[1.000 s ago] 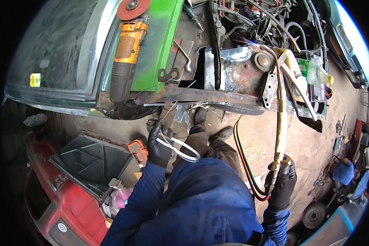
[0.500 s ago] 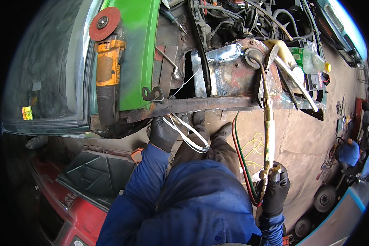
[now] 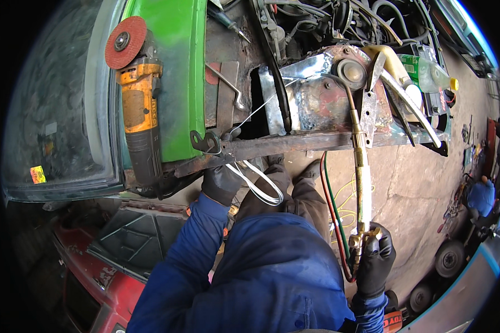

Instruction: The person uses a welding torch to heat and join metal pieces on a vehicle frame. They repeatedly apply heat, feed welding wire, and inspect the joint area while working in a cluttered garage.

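Stands beside a big car [image 3: 175,83] with green paint, a rusty edge [image 3: 294,143] and a shiny metal patch [image 3: 301,106]. Has a red car [image 3: 125,288] low down on the left. Wears a blue jacket [image 3: 272,266]. Has red and green hoses [image 3: 334,216] hanging on the near side of the rusty edge. Holds a long brass torch [image 3: 361,183] upright in the right hand [image 3: 375,258], with the black glove curled around its lower end. Has the torch's thin bent top over the shiny patch. Has a yellow and black grinder [image 3: 140,111] lying on the car, to the left. Grips white looped wire [image 3: 268,191] in the left hand [image 3: 222,183], right at the rusty edge, with some fingers hidden. Points its thin end up across a dark gap [image 3: 259,91], near the torch's tip. Has a little black bracket [image 3: 205,143] just above that hand.
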Motion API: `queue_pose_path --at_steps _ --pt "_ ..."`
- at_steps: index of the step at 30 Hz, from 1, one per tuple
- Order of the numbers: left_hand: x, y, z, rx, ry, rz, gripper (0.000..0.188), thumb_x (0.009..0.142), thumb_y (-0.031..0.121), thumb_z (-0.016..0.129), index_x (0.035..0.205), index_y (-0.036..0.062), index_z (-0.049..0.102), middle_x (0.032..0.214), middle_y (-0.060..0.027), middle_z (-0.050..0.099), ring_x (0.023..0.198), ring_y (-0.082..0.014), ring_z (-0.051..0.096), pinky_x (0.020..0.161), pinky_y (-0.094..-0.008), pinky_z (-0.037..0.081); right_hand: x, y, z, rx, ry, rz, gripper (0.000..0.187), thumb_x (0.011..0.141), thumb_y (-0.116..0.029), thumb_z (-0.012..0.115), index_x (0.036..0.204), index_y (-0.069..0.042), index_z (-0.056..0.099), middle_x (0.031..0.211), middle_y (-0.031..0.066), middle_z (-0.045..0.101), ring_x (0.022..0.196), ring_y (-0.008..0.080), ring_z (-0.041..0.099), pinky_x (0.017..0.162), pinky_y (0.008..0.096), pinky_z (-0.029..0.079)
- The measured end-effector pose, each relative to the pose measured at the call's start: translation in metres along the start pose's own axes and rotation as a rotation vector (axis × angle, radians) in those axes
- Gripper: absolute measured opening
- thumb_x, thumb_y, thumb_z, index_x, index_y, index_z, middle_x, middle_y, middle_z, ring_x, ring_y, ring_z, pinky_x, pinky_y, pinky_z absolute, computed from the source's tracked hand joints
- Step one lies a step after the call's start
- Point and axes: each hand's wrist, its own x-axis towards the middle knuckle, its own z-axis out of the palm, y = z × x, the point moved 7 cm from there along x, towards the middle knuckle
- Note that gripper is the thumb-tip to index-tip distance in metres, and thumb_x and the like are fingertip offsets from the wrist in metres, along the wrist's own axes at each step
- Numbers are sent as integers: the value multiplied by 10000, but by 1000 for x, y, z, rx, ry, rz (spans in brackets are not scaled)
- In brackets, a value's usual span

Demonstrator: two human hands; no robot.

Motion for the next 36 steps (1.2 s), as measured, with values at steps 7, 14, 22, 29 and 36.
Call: queue_pose_path --at_steps 7,14,22,29,36 --pt "2 3 3 53 9 22 728 915 363 830 1499 5 581 1358 -106 608 1261 -230 594 1170 -431 507 -1 -7 14 26 4 26 483 1086 -426 728 1300 2 660 952 102 769 764 131 714 671 277 567" --pt "0 0 10 3 50 14 758 870 333 878 1491 9 586 1289 -83 605 1224 -233 597 1138 -428 511 -1 -6 18 52 -16 97 492 1074 -398 763 1356 -9 656 954 43 730 703 72 619 622 234 490" --pt "7 -2 -15 130 -111 107 430 1064 393 724 1375 97 698 1458 -105 665 1297 -304 653 1173 -532 514 -3 -3 23 32 -19 83 480 1077 -365 767 1384 -16 645 924 13 683 720 65 603 640 236 498" --pt "-20 8 10 1662 -169 374 257 1102 200 649 1274 30 739 1212 -94 764 1173 -254 708 1028 -422 553 -1 1 20 -2 12 33 516 1069 -407 769 1371 -6 652 956 26 701 774 74 631 679 251 524" --pt "-31 21 26 1528 -197 555 176 1031 59 689 1183 36 773 1082 -150 783 1057 -291 760 913 -431 583 -5 -7 13 -12 -3 56 605 1051 -499 765 1343 19 660 996 50 730 814 101 671 713 266 550"
